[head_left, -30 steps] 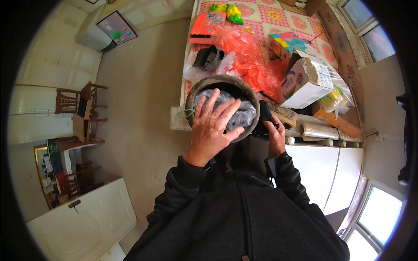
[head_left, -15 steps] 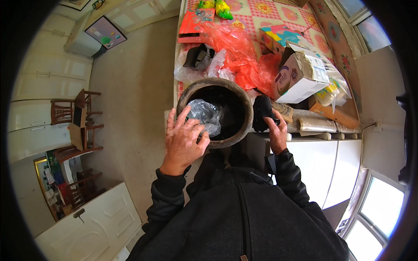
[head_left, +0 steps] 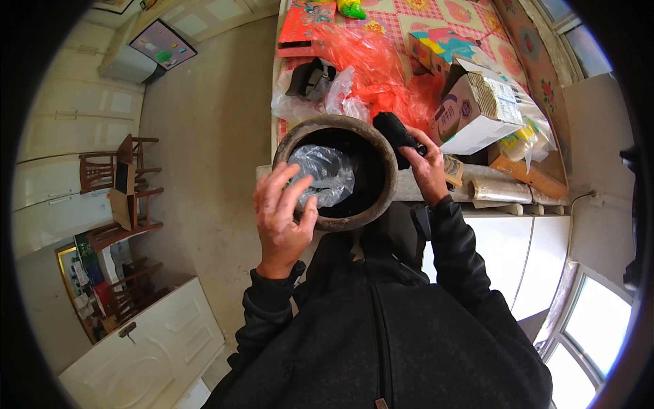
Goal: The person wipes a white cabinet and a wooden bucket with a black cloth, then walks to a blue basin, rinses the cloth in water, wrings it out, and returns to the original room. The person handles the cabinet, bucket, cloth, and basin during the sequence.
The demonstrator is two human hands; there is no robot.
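A round brown pot (head_left: 390, 178) with a thick worn rim stands in front of me, its inside dark. In its mouth, toward the left side, lies a crumpled clear plastic bag (head_left: 325, 170). My left hand (head_left: 281, 221) is at the pot's left rim with its fingers spread, the fingertips close to the bag; whether they touch it I cannot tell. On the pot's right, my right hand (head_left: 428, 167) grips a black oblong bundle (head_left: 392, 131), its far end tilted to the left beside the rim. What exactly the bundle is does not show.
Beyond the pot are red plastic bags (head_left: 371, 68), a black cap-like thing (head_left: 312, 78) on clear plastic and a red box (head_left: 306, 26). An open carton (head_left: 477, 112) stands to the right, near a rolled sheet (head_left: 501, 191). Wooden chairs (head_left: 139, 184) are at the left.
My right hand has lifted the black bundle up and left, toward the pot's rim. My left hand has drawn back slightly from the clear bag, which is now more spread out.
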